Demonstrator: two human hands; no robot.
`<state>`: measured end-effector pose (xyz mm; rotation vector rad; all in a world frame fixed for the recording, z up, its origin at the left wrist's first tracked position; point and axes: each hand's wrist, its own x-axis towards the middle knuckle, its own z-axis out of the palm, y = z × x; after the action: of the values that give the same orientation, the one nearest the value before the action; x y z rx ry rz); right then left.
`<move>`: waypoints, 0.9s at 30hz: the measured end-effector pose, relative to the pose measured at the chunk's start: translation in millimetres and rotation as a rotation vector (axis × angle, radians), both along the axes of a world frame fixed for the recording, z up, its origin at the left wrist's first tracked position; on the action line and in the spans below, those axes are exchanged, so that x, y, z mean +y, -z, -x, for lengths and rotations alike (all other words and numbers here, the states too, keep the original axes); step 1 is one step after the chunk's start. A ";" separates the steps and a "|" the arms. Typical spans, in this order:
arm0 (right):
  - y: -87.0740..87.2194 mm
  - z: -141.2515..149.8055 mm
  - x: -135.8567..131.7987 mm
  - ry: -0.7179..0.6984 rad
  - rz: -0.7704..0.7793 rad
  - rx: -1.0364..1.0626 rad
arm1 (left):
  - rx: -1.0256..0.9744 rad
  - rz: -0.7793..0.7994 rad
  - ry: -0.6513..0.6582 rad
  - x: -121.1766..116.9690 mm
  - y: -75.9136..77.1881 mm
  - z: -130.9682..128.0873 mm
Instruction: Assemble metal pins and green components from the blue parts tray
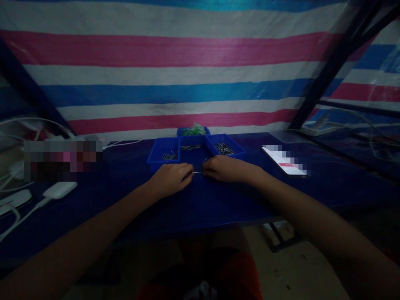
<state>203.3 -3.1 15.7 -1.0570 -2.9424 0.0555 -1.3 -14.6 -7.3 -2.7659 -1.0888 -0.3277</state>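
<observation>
A thin, shiny metal rod (198,172) spans the small gap between my two hands, low over the blue table. My left hand (172,178) is closed on its left end, thumb and fingers pinched together. Its other end goes into the closed fingers of my right hand (225,168). A small bright tip sticks up at the right fingertips; I cannot tell what it belongs to. Just beyond the hands stand a left blue bin (153,153) and a right blue bin (239,151), both with small metal pieces. Slender metal pieces (191,147) lie between them.
Behind these, another blue bin (179,132) holds green, crumpled-looking material. A lit phone (289,163) lies at the right. White chargers (60,190) and cables cover the left side, near a blurred-out patch. A striped sheet (187,50) hangs behind the table (200,208), between dark posts.
</observation>
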 end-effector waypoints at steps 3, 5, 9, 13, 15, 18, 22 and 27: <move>-1.4 1.0 -1.3 0.005 0.007 -0.008 | 0.003 -0.002 -0.013 1.1 0.6 0.4; -2.2 1.7 -1.9 0.003 0.014 -0.005 | 0.007 0.003 -0.015 1.7 0.8 0.7; -2.9 1.9 -2.7 -0.003 0.001 -0.005 | 0.011 0.010 -0.023 2.6 1.1 1.2; -3.1 1.6 -2.7 -0.015 -0.008 0.005 | 0.018 0.005 -0.032 3.7 1.3 1.5; -3.0 1.6 -2.6 -0.014 0.000 0.005 | 0.022 0.002 -0.034 4.1 1.3 1.7; -2.8 1.6 -2.5 -0.001 0.013 0.008 | 0.021 0.005 -0.031 4.4 1.4 2.0; -2.9 1.4 -2.6 0.004 0.021 0.007 | 0.021 0.002 -0.019 4.7 1.9 2.5; -3.4 1.4 -2.2 0.007 0.011 -0.008 | 0.020 -0.006 -0.009 4.4 1.4 2.9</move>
<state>201.9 -5.4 19.1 -1.0720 -2.9489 0.0675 -4.2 -10.2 -8.7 -2.7520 -1.0929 -0.3014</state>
